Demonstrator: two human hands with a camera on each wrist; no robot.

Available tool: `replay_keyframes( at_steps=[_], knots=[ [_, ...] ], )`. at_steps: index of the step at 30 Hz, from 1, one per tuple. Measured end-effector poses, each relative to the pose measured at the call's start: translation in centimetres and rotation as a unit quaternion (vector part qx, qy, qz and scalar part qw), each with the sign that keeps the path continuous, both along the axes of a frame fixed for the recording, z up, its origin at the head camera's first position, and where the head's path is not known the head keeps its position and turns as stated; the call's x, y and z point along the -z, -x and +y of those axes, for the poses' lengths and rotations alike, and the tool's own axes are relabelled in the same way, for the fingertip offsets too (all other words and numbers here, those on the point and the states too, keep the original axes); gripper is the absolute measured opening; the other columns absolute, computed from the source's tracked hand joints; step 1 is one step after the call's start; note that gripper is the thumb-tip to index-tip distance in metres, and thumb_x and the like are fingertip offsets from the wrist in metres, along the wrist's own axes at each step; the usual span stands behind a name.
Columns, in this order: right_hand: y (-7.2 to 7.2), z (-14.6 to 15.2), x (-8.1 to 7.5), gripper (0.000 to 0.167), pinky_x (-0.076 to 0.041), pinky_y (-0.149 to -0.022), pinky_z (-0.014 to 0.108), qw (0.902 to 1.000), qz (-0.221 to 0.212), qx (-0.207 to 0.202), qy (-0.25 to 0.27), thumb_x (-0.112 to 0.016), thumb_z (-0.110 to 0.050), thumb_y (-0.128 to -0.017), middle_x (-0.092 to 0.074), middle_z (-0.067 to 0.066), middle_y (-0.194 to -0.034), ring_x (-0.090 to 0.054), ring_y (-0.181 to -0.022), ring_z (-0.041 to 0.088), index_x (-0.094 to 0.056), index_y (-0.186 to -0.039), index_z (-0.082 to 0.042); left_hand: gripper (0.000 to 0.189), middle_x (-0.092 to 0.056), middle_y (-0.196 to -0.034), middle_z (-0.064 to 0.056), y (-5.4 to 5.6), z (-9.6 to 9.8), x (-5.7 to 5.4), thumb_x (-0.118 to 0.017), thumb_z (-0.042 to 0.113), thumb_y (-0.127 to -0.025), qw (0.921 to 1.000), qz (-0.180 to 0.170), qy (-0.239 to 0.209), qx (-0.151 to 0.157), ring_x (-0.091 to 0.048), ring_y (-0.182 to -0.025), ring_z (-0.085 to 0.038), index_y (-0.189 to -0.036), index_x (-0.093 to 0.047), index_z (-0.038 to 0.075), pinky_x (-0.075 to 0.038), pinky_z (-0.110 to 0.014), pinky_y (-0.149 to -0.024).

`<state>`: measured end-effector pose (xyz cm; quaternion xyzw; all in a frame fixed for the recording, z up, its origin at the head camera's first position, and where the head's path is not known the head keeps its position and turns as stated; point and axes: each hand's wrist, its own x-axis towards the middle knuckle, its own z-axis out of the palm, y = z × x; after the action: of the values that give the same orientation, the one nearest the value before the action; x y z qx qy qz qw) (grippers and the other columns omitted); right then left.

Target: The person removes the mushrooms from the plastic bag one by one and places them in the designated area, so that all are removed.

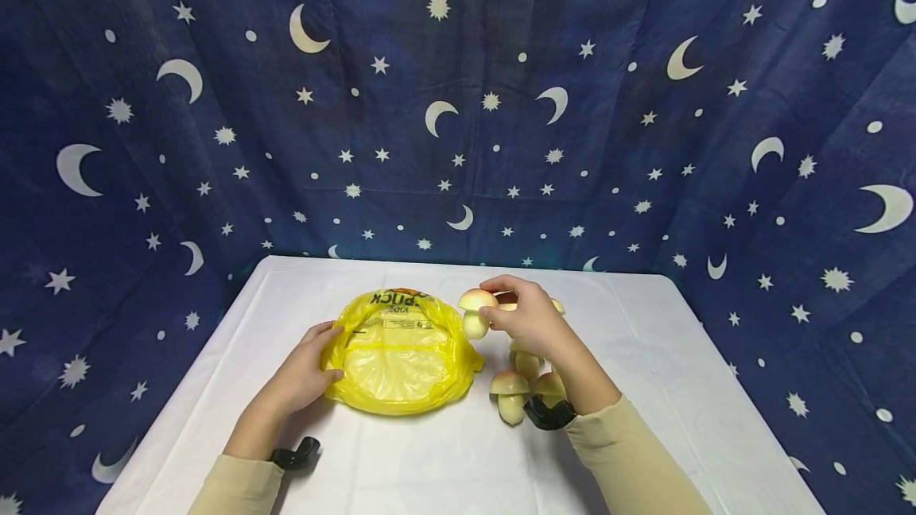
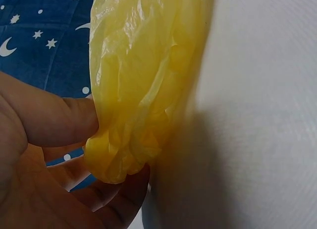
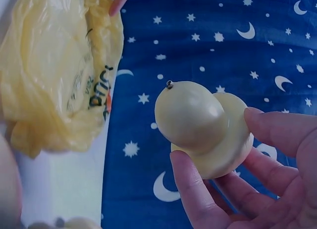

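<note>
A yellow plastic bag [image 1: 397, 404] with dark printing lies on the white table, its mouth spread wide. At its left side my left hand [image 1: 304, 372] grips the bag's edge; the left wrist view shows thumb and fingers around the crumpled plastic [image 2: 126, 140]. My right hand [image 1: 528, 316] holds a toy mushroom [image 1: 475, 315] just right of the bag, above the table. In the right wrist view, the fingers and thumb grip the cap of this pale mushroom [image 3: 190, 115], and a small metal bit shows at its stem end.
Beneath and beside my right forearm are several more toy mushrooms [image 1: 510, 396], partly hidden by the arm. Black wrist straps [image 1: 296, 454] are on both wrists. Behind the white table [image 1: 401, 467] hangs a dark blue curtain [image 1: 458, 102] with moons and stars.
</note>
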<state>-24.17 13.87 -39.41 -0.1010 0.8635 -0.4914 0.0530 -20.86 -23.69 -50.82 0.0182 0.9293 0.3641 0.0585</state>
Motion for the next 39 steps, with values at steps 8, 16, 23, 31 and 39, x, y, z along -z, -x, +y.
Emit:
replay_keyframes(
  at_steps=[8,16,23,31,39],
  knots=[
    [-1.0,2.9,0.0,0.039,-0.062,-0.102,0.047,0.9984,0.031,0.006,-0.047,-0.077,-0.020,-0.096,-0.075,0.004,-0.132,-0.070,-0.124,0.030,-0.072,-0.135,-0.018,0.076,-0.026,-0.174,-0.024,0.0,0.0,0.1,-0.075,0.004,-0.093,1.0000,0.002,0.004,0.004,-0.031,-0.160,-0.052,-0.162,-0.043,-0.001,-0.028,-0.068,-0.129],
    [-2.0,5.7,0.1,0.040,-0.062,-0.103,0.048,0.9966,0.030,0.017,-0.075,-0.077,-0.024,-0.098,-0.073,0.007,-0.137,-0.068,-0.128,0.032,-0.070,-0.137,-0.017,0.076,-0.025,-0.175,-0.024,0.0,0.0,0.0,-0.075,0.004,-0.094,1.0000,-0.004,0.006,0.003,-0.030,-0.160,-0.052,-0.162,-0.042,0.000,-0.028,-0.068,-0.129],
    [-2.8,8.2,0.6,0.040,-0.061,-0.101,0.049,0.9954,0.042,0.020,-0.083,-0.077,-0.023,-0.098,-0.072,0.010,-0.137,-0.066,-0.131,0.036,-0.070,-0.137,-0.013,0.076,-0.025,-0.175,-0.024,0.1,0.1,-0.1,-0.075,0.004,-0.093,1.0000,-0.001,0.007,0.002,-0.030,-0.160,-0.052,-0.162,-0.042,-0.001,-0.029,-0.068,-0.129],
    [-3.8,10.7,1.4,0.039,-0.061,-0.100,0.049,0.9928,0.061,0.023,-0.100,-0.078,-0.020,-0.097,-0.073,0.012,-0.137,-0.068,-0.131,0.039,-0.071,-0.134,-0.011,0.075,-0.027,-0.174,-0.024,-0.1,0.2,-0.3,-0.075,0.004,-0.093,1.0000,-0.003,0.006,0.003,-0.031,-0.160,-0.051,-0.161,-0.043,-0.001,-0.028,-0.067,-0.129],
    [-4.7,12.7,2.2,0.040,-0.066,-0.086,0.032,0.9951,0.024,0.036,-0.089,-0.078,-0.020,-0.099,-0.071,0.015,-0.137,-0.066,-0.133,0.041,-0.069,-0.136,-0.009,0.075,-0.027,-0.174,-0.025,-0.1,0.1,-0.3,-0.075,0.004,-0.093,0.9999,0.001,0.010,0.009,-0.030,-0.159,-0.053,-0.161,-0.043,-0.002,-0.027,-0.069,-0.129]
  ],
)
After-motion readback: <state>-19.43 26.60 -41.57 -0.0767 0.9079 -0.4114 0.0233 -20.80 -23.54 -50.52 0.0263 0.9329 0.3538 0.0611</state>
